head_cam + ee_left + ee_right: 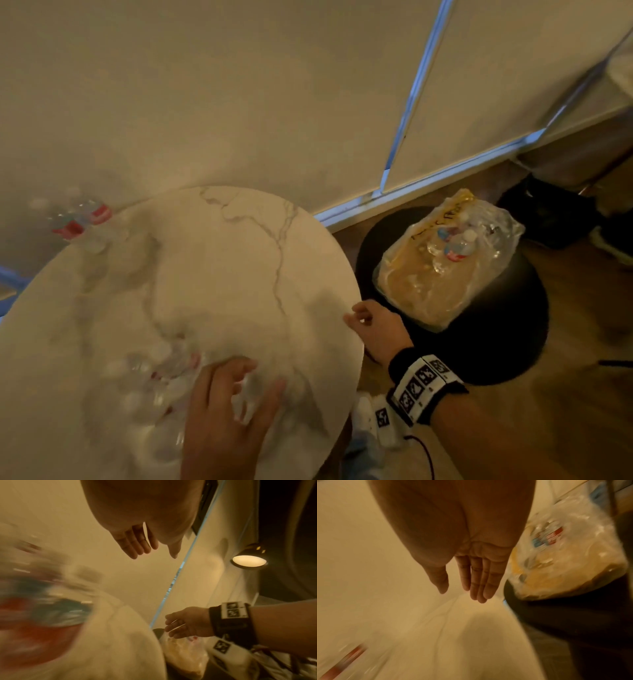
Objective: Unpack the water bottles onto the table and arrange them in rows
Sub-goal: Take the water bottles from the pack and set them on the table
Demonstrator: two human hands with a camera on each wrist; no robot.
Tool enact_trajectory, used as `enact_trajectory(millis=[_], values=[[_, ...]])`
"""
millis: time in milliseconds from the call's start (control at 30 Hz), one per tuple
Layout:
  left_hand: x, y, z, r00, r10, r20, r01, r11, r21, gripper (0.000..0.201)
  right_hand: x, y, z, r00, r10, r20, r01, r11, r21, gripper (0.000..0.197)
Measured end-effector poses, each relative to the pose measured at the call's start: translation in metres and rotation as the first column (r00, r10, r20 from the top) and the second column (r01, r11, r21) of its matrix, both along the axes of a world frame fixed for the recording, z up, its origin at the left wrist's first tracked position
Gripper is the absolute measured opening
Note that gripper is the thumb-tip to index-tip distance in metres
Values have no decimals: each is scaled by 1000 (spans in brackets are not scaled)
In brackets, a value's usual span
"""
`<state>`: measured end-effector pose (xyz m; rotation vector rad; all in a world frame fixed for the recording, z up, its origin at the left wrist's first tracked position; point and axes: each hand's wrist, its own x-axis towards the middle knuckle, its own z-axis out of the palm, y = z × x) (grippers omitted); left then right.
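Fingers [239, 373] of my left hand [222, 414] lie loosely spread, hovering just above the blurred water bottles [147, 387] clustered at the near edge of the round marble bench [222, 260]; I cannot tell whether they touch. My right hand [375, 329] reaches past the bench's right rim, fingers straight and close together, holding nothing. Beyond that rim, the plastic pack [442, 267] with two or three bottles sits on a black stool [507, 342]. More bottles [85, 222] stand at the bench's far-left edge.

Left hand [137, 524] (fingers [135, 543] straight) above blurred bottles [39, 609], right hand [187, 623] over plastic pack [185, 655]
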<state>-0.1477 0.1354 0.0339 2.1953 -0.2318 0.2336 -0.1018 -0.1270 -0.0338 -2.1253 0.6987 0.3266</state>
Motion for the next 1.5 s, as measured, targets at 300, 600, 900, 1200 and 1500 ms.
enact_trajectory(millis=[300,600,900,1200,1500], values=[[131,-262,-44,813,-414,-409,424,903,-70,22,81,-223,-64,773,-635,7,629,767,125,33],[221,-442,-149,678,-481,-556,703,644,302,26,98,-281,-90,878,-473,67,478,865,-152,47],[247,-514,-153,657,-426,-621,685,682,256,44,34,-272,-67,918,-397,-27,393,897,203,63],[230,-490,-142,595,-489,-637,797,459,392,18,-9,-289,-30,953,-299,48,286,942,174,60],[194,-409,-96,401,-588,-702,903,382,197,56,-34,-257,-8,965,-239,112,232,970,76,65]])
